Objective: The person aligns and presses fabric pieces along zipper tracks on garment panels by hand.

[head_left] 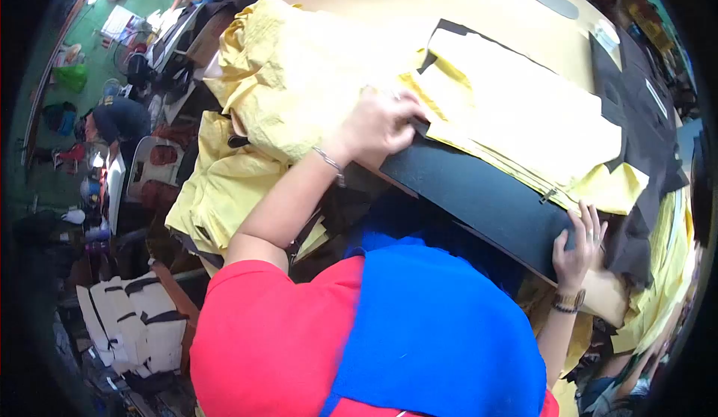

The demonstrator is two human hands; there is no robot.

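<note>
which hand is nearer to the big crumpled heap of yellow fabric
Left. The left hand is by the right edge of the yellow fabric heap in this view; the right hand is well away from it, at the other end of the black panel.

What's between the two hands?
Black board lies between the left hand and right hand, with yellow fabric along its far side; seen in the head view.
</note>
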